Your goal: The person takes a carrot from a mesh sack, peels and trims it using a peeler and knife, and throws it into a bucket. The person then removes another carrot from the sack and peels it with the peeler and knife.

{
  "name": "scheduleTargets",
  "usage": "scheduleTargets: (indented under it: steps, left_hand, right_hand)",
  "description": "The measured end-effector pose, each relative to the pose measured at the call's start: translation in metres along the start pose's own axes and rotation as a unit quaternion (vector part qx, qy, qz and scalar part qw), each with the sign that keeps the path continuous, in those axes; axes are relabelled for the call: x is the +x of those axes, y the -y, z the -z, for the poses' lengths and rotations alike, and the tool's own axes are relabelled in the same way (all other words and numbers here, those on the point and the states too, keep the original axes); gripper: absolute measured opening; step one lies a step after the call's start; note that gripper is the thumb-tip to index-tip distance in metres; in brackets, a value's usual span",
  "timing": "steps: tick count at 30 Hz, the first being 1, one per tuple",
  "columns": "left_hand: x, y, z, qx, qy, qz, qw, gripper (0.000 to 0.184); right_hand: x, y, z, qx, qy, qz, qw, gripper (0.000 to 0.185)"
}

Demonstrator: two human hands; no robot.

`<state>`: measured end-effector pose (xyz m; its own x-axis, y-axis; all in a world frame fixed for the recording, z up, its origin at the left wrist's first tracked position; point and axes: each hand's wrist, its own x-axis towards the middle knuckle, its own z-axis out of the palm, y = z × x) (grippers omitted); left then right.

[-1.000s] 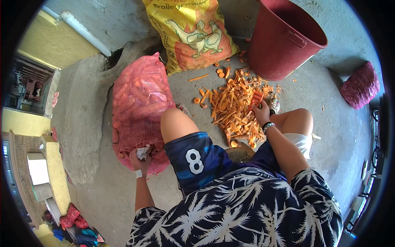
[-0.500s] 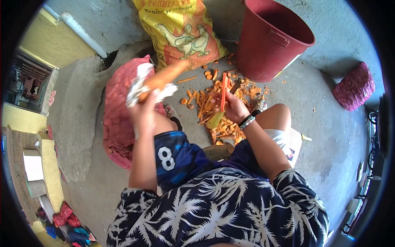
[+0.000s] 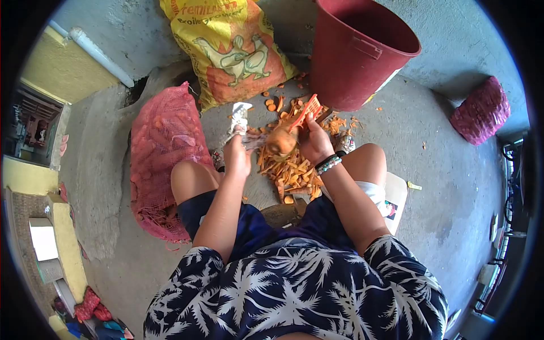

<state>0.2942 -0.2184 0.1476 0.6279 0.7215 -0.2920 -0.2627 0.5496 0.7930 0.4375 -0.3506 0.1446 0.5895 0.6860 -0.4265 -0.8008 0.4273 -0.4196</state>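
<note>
My left hand (image 3: 238, 154) is closed on a crumpled white cloth (image 3: 239, 116) with dark marks, partly blurred. A thick carrot (image 3: 281, 141) lies between my hands, its broad end toward me, against the fingers of my right hand (image 3: 315, 140). That hand, with a beaded bracelet on its wrist, also grips an orange plastic peeler (image 3: 306, 111). A dark, narrow blade or handle (image 3: 324, 116) sticks out beside the thumb. Under both hands, a heap of carrot peelings and cut pieces (image 3: 292, 173) covers the floor between my feet.
A red mesh sack of carrots (image 3: 170, 147) stands by my left knee. Ahead are a yellow feed sack (image 3: 232, 56) and a tall red bin (image 3: 357, 62) against the wall. A purple-red mesh sack (image 3: 481, 110) lies at the far right.
My left hand has come down and right, toward my right hand. The carrot, earlier wrapped in the cloth in my left hand, is now at my right hand; the cloth stays in the left.
</note>
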Motion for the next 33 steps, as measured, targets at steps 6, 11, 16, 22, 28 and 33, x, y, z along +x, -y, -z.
scheduleTargets:
  steps: [6,11,16,22,28,33]
  left_hand:
    - [0.01,-0.024,0.012,0.485,0.04,-0.022,0.873,0.059]
    - [-0.007,-0.018,-0.009,0.3,0.245,0.112,0.915,0.081]
    - [-0.013,0.002,-0.008,0.436,0.271,0.025,0.858,0.073]
    - [-0.001,-0.004,0.013,0.422,0.226,-0.011,0.878,0.066]
    - [-0.012,-0.03,0.003,0.487,0.248,-0.057,0.836,0.061]
    - [-0.015,-0.037,0.004,0.559,0.259,-0.059,0.786,0.063]
  right_hand:
    - [-0.007,0.017,-0.007,-0.069,-0.009,0.037,0.997,0.021]
    - [-0.012,0.013,-0.003,-0.138,0.017,0.01,0.99,0.022]
    - [-0.018,0.023,-0.01,-0.154,0.095,-0.034,0.983,0.025]
    - [-0.028,0.052,-0.002,-0.737,0.061,0.206,0.641,0.024]
    - [-0.032,0.041,-0.01,-0.778,0.108,0.246,0.569,0.023]
    - [-0.029,0.04,-0.012,-0.772,0.115,0.23,0.581,0.021]
